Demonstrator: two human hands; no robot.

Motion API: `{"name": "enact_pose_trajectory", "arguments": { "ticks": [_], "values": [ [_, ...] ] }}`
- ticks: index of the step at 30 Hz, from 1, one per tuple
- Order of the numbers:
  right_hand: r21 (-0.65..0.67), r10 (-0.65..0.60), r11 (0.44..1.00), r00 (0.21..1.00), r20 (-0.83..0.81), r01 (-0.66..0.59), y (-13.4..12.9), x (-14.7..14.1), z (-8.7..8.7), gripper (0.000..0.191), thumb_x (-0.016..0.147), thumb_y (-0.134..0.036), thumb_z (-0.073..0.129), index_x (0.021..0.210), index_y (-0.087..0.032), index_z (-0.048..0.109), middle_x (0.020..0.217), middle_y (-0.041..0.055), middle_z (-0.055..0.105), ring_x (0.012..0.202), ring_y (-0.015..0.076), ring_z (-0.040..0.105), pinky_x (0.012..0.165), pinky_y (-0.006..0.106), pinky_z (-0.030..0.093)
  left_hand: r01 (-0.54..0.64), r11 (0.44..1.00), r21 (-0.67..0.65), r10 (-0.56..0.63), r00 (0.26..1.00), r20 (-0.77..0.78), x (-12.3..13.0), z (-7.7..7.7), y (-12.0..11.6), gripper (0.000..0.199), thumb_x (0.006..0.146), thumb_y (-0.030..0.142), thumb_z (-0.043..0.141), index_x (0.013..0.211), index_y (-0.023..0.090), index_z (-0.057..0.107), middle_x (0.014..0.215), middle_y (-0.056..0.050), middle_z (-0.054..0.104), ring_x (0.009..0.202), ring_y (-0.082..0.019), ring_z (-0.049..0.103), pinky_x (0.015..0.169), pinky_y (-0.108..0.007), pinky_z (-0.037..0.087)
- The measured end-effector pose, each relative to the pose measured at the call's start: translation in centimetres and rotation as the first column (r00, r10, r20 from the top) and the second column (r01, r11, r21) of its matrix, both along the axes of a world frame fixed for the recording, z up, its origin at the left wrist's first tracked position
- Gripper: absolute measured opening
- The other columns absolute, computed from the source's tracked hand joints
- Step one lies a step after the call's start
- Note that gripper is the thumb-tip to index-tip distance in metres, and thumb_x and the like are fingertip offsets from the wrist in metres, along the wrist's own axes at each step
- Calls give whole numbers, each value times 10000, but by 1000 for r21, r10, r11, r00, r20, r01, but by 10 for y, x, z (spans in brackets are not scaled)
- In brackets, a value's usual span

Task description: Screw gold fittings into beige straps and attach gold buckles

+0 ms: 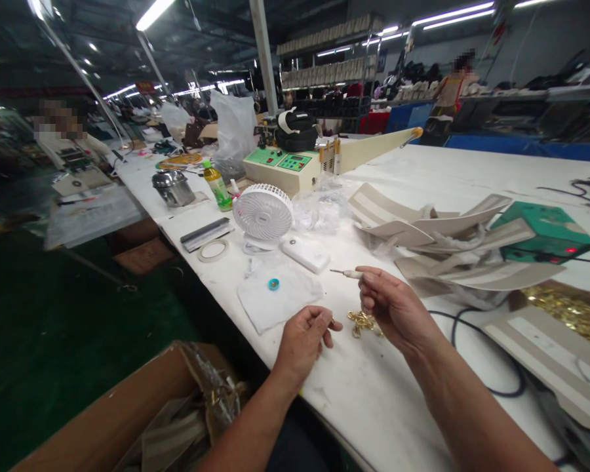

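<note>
My right hand (386,301) is closed round the pale handle of a thin-shafted tool (347,273), which looks like a small screwdriver or awl. Its dark metal tip points left, above the white table (354,393). Lower and to the left, my left hand (307,337) pinches with thumb and forefinger; the tiny thing at the fingertips is too small to name. Between the hands, a small pile of gold-coloured metal rings or buckles (361,321) lies on the table. A small blue cap (274,284) rests on a white sheet (255,305) beyond my left hand.
Beyond are a white fan (264,213), a white power bank (305,254), a tape roll (213,250) and a bottle (217,187). Curved beige strips (423,229) stack by a green box (545,233). Black cable (511,393) loops at right. A cardboard box (128,406) stands below the edge.
</note>
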State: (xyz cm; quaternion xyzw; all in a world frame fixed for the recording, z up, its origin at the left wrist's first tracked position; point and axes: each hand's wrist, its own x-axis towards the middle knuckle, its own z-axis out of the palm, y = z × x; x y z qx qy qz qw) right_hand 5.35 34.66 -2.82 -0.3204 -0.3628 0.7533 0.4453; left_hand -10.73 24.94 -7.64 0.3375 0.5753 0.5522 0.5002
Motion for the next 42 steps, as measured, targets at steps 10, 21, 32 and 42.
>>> {"name": "enact_pose_trajectory", "arguments": {
  "ticks": [10,21,32,42],
  "values": [
    [9,-17,1000,995,98,17,1,-3,-3,376,684,-378,920,968,-184,767,654,-25,551,550,108,486,497,238,392,-30,997,74,20,992,127,-7,-10,-5,369,838,461,810,1010,159,686,744,-3,685,542,-77,540,456,-180,389],
    [92,30,995,989,143,-44,-2,-8,-13,327,808,-475,847,885,-182,724,683,-19,539,558,107,497,503,239,408,-55,991,119,39,990,134,-8,-16,-7,333,847,425,805,1017,148,734,662,13,666,502,-68,525,484,-193,420],
    [106,63,991,986,157,-81,-2,-10,-20,331,823,-489,838,889,-186,724,697,-10,557,569,115,482,513,250,387,-154,987,44,148,981,123,1,-7,1,432,658,376,921,984,136,769,703,13,663,583,-103,596,478,-201,448],
    [161,69,982,979,193,-101,-2,-8,-21,290,866,-472,813,884,-197,724,695,-18,570,578,114,495,537,251,397,-191,980,58,192,981,-2,12,-14,0,348,685,356,866,911,143,708,663,28,616,543,-98,542,407,-179,438]
  ]
}}
